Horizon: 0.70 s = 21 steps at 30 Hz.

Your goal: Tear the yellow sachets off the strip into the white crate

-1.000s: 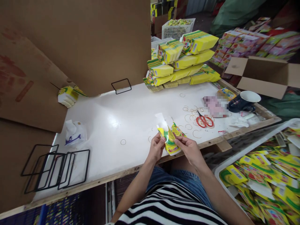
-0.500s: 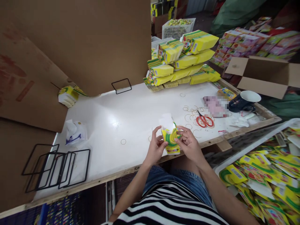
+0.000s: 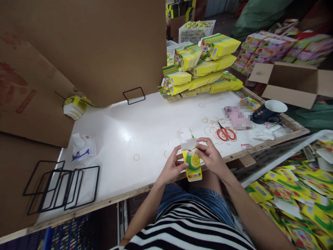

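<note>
A small yellow and green printed carton (image 3: 194, 165) is held over the table's front edge, its white flaps up at the far end. My left hand (image 3: 173, 165) grips the carton's left side, thumb on the printed face. At its upper right, my right hand (image 3: 209, 156) pinches a flap between thumb and fingers. Scissors with red handles (image 3: 225, 133) lie beyond my right hand among several loose rubber bands (image 3: 212, 121).
Stacked bundles of yellow cartons (image 3: 200, 67) stand at the table's back. A dark mug (image 3: 269, 113) and an open cardboard box (image 3: 291, 83) are at right. Black wire frames (image 3: 69, 187) and a tissue pack (image 3: 83, 147) lie left. A bin of cartons (image 3: 293, 194) stands right.
The carton has tipped and moved slightly toward me, showing more of its printed face. My right hand has shifted from its face up to the flap, which now stands folded outward.
</note>
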Each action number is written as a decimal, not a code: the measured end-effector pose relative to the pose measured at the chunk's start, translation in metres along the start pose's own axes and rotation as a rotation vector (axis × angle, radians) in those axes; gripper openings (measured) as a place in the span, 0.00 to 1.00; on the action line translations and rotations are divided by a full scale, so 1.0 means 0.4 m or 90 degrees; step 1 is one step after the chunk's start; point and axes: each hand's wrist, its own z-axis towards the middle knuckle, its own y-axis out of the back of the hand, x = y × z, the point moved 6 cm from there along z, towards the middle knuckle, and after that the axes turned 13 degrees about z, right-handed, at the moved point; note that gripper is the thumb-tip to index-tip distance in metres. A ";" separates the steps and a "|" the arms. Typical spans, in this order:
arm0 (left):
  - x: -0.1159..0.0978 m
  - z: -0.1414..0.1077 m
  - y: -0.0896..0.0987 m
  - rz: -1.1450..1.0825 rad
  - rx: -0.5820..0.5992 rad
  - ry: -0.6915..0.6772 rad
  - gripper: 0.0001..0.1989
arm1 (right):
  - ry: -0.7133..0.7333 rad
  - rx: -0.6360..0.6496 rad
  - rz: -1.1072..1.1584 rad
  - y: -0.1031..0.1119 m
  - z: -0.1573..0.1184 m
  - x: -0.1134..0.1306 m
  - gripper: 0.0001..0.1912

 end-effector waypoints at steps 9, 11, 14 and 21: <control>0.008 0.002 0.015 0.203 -0.088 -0.037 0.24 | -0.066 0.078 -0.099 -0.002 0.006 0.007 0.21; 0.008 0.001 0.004 0.206 -0.067 -0.032 0.26 | -0.065 0.076 -0.154 -0.008 0.007 0.003 0.22; 0.004 0.001 -0.003 0.177 -0.044 -0.021 0.27 | -0.035 0.034 -0.266 -0.013 0.011 0.006 0.19; 0.007 0.005 0.015 0.080 -0.073 -0.001 0.26 | -0.021 0.045 -0.275 -0.026 -0.005 0.004 0.17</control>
